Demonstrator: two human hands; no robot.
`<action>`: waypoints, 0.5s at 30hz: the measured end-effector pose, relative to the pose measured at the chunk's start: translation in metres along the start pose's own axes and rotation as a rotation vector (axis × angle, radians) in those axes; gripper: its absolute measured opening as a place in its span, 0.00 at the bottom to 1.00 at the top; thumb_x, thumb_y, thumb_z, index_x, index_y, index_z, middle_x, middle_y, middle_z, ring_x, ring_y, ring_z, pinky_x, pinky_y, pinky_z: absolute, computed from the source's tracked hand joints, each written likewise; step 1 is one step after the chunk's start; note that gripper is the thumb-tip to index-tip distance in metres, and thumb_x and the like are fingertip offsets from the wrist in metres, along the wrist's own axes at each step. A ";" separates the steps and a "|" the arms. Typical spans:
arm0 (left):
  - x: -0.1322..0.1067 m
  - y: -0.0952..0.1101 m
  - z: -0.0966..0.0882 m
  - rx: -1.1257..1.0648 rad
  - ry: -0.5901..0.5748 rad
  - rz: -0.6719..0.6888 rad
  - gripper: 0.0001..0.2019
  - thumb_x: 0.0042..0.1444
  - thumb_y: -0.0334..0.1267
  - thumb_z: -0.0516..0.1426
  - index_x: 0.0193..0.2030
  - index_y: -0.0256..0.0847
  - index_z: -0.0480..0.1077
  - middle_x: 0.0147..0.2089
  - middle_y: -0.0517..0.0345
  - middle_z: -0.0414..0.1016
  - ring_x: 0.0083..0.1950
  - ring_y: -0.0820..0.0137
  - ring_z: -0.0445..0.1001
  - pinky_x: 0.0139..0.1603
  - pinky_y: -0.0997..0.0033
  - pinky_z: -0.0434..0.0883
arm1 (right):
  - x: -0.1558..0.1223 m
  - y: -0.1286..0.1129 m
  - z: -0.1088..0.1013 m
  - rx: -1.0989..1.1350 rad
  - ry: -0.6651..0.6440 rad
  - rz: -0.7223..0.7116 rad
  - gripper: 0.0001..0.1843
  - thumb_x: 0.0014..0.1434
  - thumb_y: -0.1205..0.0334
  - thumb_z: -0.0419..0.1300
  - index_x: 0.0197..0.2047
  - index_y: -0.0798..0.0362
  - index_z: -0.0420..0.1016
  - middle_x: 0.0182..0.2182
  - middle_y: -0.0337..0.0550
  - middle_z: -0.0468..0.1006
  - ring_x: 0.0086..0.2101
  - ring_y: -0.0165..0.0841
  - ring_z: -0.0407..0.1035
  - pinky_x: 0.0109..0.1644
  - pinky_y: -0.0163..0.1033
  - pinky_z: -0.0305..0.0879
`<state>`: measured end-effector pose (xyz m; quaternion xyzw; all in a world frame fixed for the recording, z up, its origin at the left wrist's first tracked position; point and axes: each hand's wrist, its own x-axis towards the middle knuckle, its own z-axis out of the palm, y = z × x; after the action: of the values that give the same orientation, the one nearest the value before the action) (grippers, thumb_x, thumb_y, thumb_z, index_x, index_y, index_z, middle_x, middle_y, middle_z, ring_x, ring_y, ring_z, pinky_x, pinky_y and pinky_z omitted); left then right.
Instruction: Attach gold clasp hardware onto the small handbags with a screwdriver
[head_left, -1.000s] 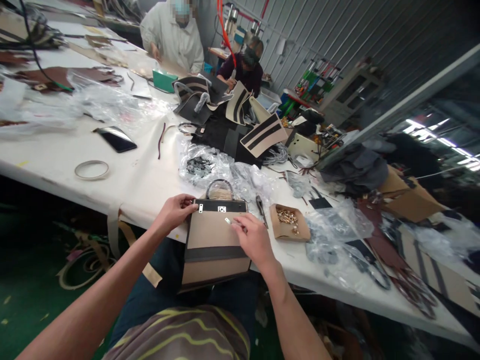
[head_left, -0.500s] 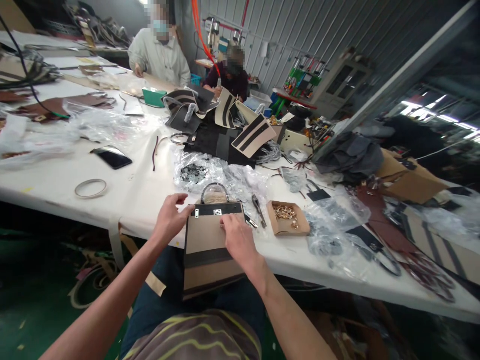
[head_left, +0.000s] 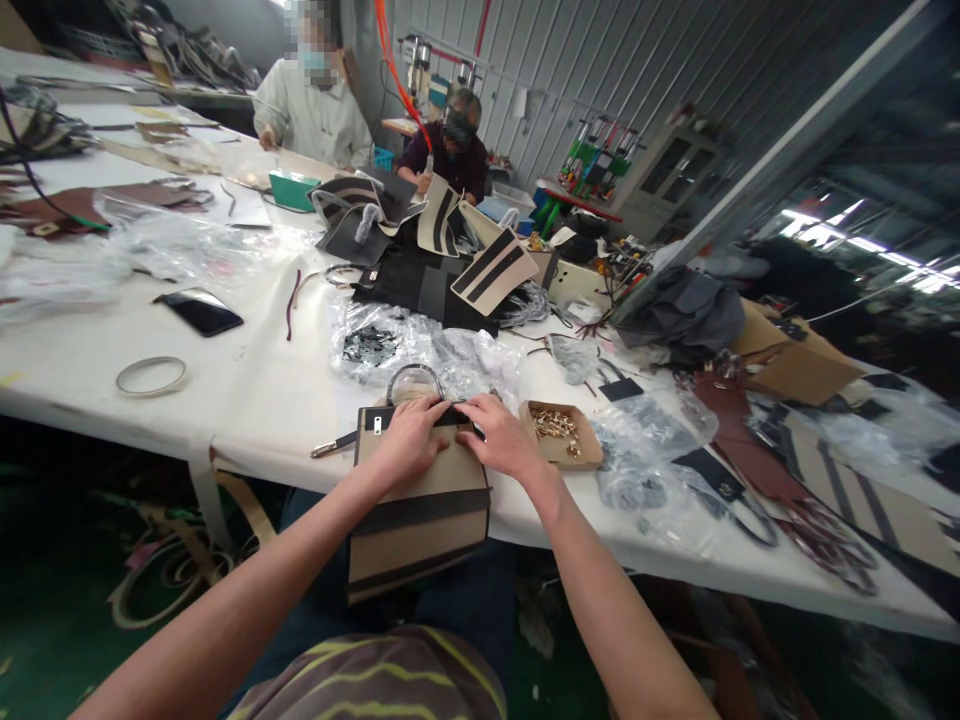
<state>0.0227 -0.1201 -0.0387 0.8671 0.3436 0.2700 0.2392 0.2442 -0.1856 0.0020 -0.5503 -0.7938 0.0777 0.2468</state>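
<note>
Head view: the person's left hand [head_left: 405, 440] and right hand [head_left: 501, 435] meet at the top of a beige-and-black bag [head_left: 424, 525], thumbs and fingers bent over its black upper band; whether either pinches a small part between the fingers cannot be told. The bag tilts at the tabletop's near edge, its lower end over the person's lap. Left of the left hand, a small metal plate [head_left: 377, 425] shows on the band, and a metal-tipped tool [head_left: 324, 450] juts out beside the bag. Just beyond the hands rises a looped handle [head_left: 414, 370]. Near the right hand sits a carton [head_left: 589, 456] of gold-coloured fittings [head_left: 555, 423]. Farther out on the white tabletop [head_left: 259, 385] lie a ring [head_left: 151, 375], a phone [head_left: 202, 311], clear plastic [head_left: 480, 357] and striped panels [head_left: 495, 272]. Across it, two co-workers [head_left: 322, 115] sit or stand.
</note>
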 end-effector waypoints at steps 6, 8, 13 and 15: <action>0.010 -0.015 0.003 -0.063 -0.006 -0.020 0.35 0.55 0.38 0.72 0.71 0.50 0.78 0.65 0.46 0.79 0.66 0.42 0.76 0.71 0.40 0.70 | 0.017 0.010 0.001 -0.091 -0.080 -0.062 0.15 0.70 0.68 0.69 0.58 0.48 0.83 0.52 0.48 0.80 0.56 0.44 0.73 0.65 0.52 0.74; 0.011 -0.017 0.001 -0.076 -0.014 -0.026 0.34 0.54 0.39 0.73 0.70 0.52 0.79 0.63 0.49 0.79 0.65 0.43 0.76 0.71 0.40 0.69 | 0.020 0.013 -0.002 -0.104 -0.125 -0.092 0.14 0.71 0.68 0.68 0.58 0.48 0.82 0.51 0.47 0.79 0.55 0.43 0.73 0.64 0.51 0.74; 0.012 -0.017 0.001 -0.092 -0.015 -0.028 0.33 0.54 0.38 0.74 0.68 0.56 0.81 0.62 0.51 0.79 0.67 0.43 0.74 0.72 0.40 0.67 | 0.018 0.016 -0.002 -0.108 -0.145 -0.128 0.14 0.73 0.70 0.64 0.58 0.49 0.81 0.52 0.48 0.79 0.56 0.44 0.72 0.63 0.52 0.75; 0.012 -0.017 0.002 -0.093 -0.008 -0.031 0.32 0.54 0.39 0.74 0.68 0.56 0.81 0.62 0.51 0.79 0.66 0.43 0.74 0.71 0.40 0.67 | 0.015 0.014 0.002 -0.097 -0.119 -0.114 0.15 0.73 0.71 0.62 0.59 0.49 0.81 0.52 0.49 0.79 0.57 0.45 0.72 0.64 0.53 0.74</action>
<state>0.0234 -0.1008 -0.0474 0.8507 0.3433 0.2784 0.2845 0.2507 -0.1664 -0.0009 -0.5101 -0.8399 0.0575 0.1763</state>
